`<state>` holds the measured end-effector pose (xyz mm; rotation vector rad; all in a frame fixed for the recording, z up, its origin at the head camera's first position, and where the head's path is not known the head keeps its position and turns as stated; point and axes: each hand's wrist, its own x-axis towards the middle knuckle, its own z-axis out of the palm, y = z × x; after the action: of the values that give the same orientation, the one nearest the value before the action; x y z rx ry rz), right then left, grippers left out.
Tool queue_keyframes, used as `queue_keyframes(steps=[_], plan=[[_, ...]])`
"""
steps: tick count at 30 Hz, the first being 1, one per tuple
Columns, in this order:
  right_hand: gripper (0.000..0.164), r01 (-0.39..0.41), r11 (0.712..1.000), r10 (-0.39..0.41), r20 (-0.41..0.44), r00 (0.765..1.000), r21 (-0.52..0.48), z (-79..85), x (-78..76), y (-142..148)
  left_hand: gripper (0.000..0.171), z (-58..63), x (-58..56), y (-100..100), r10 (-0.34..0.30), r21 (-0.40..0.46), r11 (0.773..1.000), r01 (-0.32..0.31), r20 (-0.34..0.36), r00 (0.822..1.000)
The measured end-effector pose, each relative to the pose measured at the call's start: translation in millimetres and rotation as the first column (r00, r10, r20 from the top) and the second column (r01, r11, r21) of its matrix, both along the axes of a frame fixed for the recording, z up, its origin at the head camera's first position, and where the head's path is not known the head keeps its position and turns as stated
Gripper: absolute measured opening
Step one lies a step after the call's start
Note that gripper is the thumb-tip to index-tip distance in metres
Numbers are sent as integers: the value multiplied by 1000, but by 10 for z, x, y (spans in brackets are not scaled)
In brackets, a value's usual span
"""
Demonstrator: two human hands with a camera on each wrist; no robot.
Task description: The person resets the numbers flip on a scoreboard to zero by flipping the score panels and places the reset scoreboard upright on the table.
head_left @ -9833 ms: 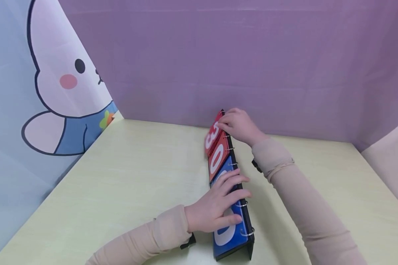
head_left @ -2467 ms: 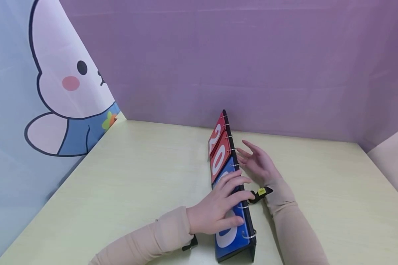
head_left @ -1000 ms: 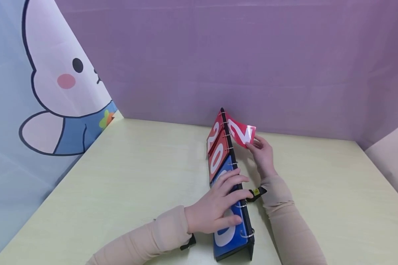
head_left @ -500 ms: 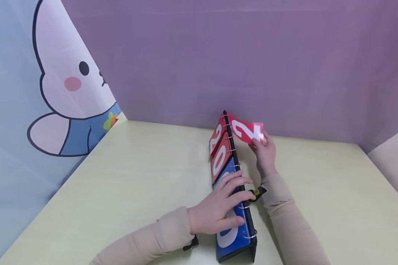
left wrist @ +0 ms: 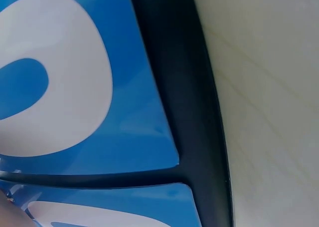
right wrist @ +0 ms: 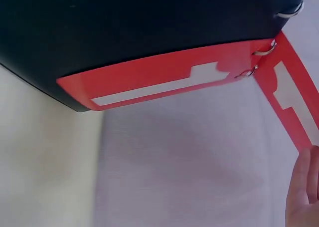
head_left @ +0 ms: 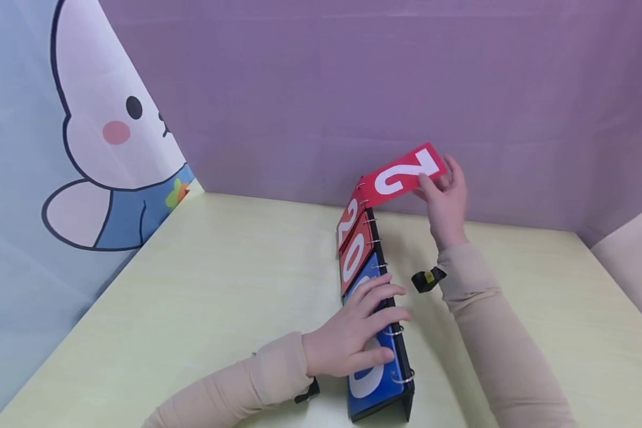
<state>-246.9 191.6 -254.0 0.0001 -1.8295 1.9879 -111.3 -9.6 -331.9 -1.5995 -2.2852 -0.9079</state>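
Observation:
A black flip scoreboard [head_left: 406,389] stands like a tent on the table, its number cards hung on metal rings. My left hand [head_left: 348,342] rests across the blue cards [head_left: 380,392] with fingers spread, partly hiding their white zeros. With thumb and fingers, my right hand [head_left: 445,205] pinches the outer end of a red number card [head_left: 396,175] marked 2. That card is raised above the far end of the ridge, still on its rings. On the front face, red cards show 2 and 0. In the right wrist view, another red card [right wrist: 159,77] marked 1 hangs on the back.
The pale table [head_left: 235,267] stretches to both sides of the scoreboard. Close behind its far end rises a purple backdrop [head_left: 278,107]. A blue cloth [head_left: 10,238] with a cartoon figure hangs at the left. Each wrist wears a small black camera.
The far front card went from 3 to 2. My right hand dropped behind the scoreboard, took hold of a red 2 card there and lifted it up. The left hand stayed in place.

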Motion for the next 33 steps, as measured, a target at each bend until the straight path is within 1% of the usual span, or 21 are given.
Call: queue_keyframes(steps=[2,3,5,7,9,11,13,15,19,21,22,23,26,28,30,32,33], plan=[[66,-50,994,50,-2,999,96,59,-6,-57,65,-2,-3,2,1,4,1000,-1,-16,1000],[66,-70,984,71,-3,997,161,78,-11,-86,65,-4,-4,3,1,8,1000,-1,-22,1000],[64,-106,951,110,0,994,289,102,-23,-146,64,-8,-6,7,1,14,1000,0,-31,1000],[63,-129,903,137,9,991,409,100,-33,-208,63,-11,-9,11,2,20,1000,-1,-42,999],[63,-151,852,163,22,986,501,87,-41,-265,63,-13,-12,17,4,25,1000,-3,-55,999],[61,-183,805,191,45,981,564,68,-46,-316,63,-14,-13,21,6,31,1000,-4,-68,998],[55,-204,745,212,64,975,635,50,-53,-361,63,-15,-15,24,7,34,999,-4,-82,997],[48,-213,687,230,70,971,695,42,-58,-407,62,-14,-15,24,8,36,999,-5,-81,997],[38,-204,542,249,77,965,815,46,-60,-488,63,-13,-16,21,10,32,999,-8,-68,998],[37,-198,446,253,89,963,873,56,-63,-521,64,-13,-17,19,7,27,1000,-6,-56,998],[37,-200,394,256,102,961,897,65,-63,-536,64,-12,-17,17,5,25,1000,-4,-47,999],[37,-208,349,264,117,957,914,77,-64,-551,64,-12,-17,17,3,22,1000,-2,-37,999],[34,-209,199,288,147,946,957,112,-79,-576,64,-11,-20,15,0,15,1000,0,-16,1000],[31,-198,118,317,152,936,973,137,-91,-584,64,-11,-22,16,1,13,1000,0,-13,1000],[27,-165,46,342,139,929,985,159,-106,-589,64,-10,-22,18,2,12,1000,-2,-16,1000],[25,-135,-9,360,129,924,991,180,-118,-598,64,-10,-23,20,2,10,1000,-2,-14,1000],[24,-124,-31,366,127,922,992,194,-116,-606,64,-9,-23,20,1,9,1000,-1,-12,1000]])
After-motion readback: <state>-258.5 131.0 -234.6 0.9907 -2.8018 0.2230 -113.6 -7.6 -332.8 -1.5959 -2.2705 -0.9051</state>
